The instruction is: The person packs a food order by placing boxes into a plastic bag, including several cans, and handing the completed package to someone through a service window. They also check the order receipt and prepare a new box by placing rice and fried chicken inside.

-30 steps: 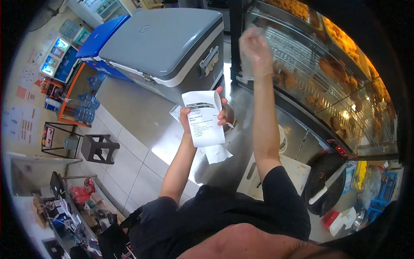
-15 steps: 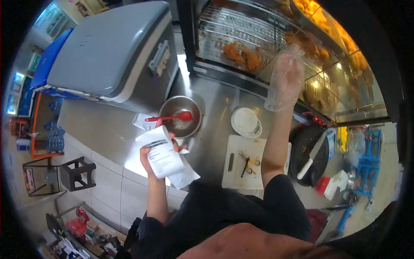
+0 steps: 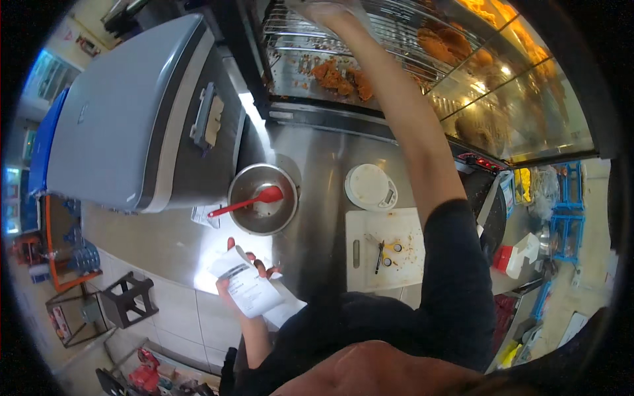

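My left hand [image 3: 228, 290] is closed around a curled sheet of white printed paper [image 3: 251, 292], low over the counter's front edge. A second white sheet hangs beneath it. My right arm reaches far forward into the warming cabinet [image 3: 323, 109]. The right hand [image 3: 330, 13], in a clear plastic glove, is over the upper wire rack [image 3: 297, 41] and partly cut off by the picture's upper edge; its fingers are not clear. Pieces of fried food [image 3: 333, 78] lie on the cabinet's lower level, below that forearm.
A steel bowl [image 3: 281, 221] with a red spatula [image 3: 246, 201] across it stands by the grey cooler box [image 3: 119, 112]. Near the middle are a white kitchen scale [image 3: 366, 185] and a cutting board [image 3: 366, 277] bearing scissors [image 3: 389, 254]. A knife [image 3: 487, 201] lies at right.
My right hand has moved forward and left, deeper into the cabinet over the rack. My left hand, still holding the paper, sits slightly lower in view. The view has shifted.
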`<move>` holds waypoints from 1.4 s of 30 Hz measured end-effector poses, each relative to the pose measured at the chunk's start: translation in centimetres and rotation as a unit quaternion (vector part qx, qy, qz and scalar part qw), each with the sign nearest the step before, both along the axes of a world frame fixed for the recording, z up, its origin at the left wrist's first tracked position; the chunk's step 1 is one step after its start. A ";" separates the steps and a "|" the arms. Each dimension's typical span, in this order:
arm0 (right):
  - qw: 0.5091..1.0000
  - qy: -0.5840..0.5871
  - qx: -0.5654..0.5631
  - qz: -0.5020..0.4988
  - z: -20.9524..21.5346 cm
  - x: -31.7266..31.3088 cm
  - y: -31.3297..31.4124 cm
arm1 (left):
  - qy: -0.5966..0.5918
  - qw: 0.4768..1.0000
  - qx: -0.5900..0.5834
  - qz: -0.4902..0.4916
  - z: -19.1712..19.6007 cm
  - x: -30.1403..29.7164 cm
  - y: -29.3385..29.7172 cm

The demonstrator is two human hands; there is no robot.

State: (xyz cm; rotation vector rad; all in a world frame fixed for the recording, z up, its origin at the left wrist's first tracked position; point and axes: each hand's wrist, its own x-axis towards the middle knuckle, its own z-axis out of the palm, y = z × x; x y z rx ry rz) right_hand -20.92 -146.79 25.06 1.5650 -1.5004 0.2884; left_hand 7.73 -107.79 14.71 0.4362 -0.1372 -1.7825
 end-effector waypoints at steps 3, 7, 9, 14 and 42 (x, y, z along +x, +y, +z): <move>0.956 -0.228 0.171 0.065 -2.8 1.5 -4.3 | -0.010 1.000 -0.010 0.006 -1.1 0.9 0.4; 0.946 -0.238 0.217 0.043 -4.6 1.9 -6.4 | 0.003 1.000 0.005 0.026 -2.0 1.4 1.1; 0.938 -0.254 0.231 0.047 -4.6 1.7 -6.2 | 0.029 0.999 0.012 0.038 -2.5 1.5 1.1; 0.926 -0.296 0.215 0.091 -1.2 0.4 -0.9 | 0.003 0.998 0.028 0.052 -1.7 1.9 1.6; 0.493 -0.828 -0.194 -0.185 -11.7 -35.0 78.8 | -0.850 0.187 -0.459 0.178 7.3 -31.9 -21.0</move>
